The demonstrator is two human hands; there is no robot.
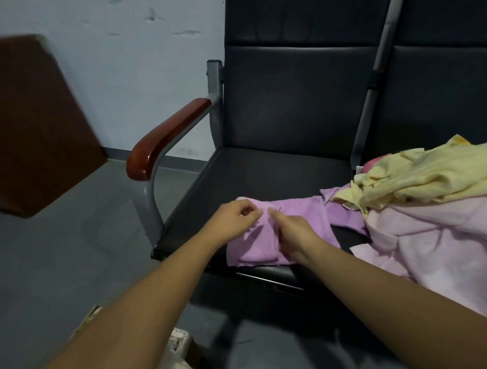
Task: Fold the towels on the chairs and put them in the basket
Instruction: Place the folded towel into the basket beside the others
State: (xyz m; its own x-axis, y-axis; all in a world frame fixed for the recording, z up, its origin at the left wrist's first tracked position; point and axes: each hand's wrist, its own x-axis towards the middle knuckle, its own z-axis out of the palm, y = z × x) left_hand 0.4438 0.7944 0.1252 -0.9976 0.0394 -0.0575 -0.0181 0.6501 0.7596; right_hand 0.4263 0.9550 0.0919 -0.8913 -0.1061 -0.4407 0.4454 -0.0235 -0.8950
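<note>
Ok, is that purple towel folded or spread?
Partly folded: purple towel shows stacked layers on the chair seat; left hand and right hand pinch it.

**Base:** What's bearing the load?

**Op:** On my feed I see a black chair seat (264, 178), with a second chair (440, 94) joined on its right. The purple towel (293, 218) lies part-folded at the first seat's front edge.

**Base:** Anything else?

**Op:** A pale pink towel (446, 246) is heaped where the two seats meet and spills over the front. The yellow towel (429, 175) lies on that heap; I can't tell whether it touches a seat. Below is grey floor (60, 259), with a brown board (33, 122) standing on it by the wall.
</note>
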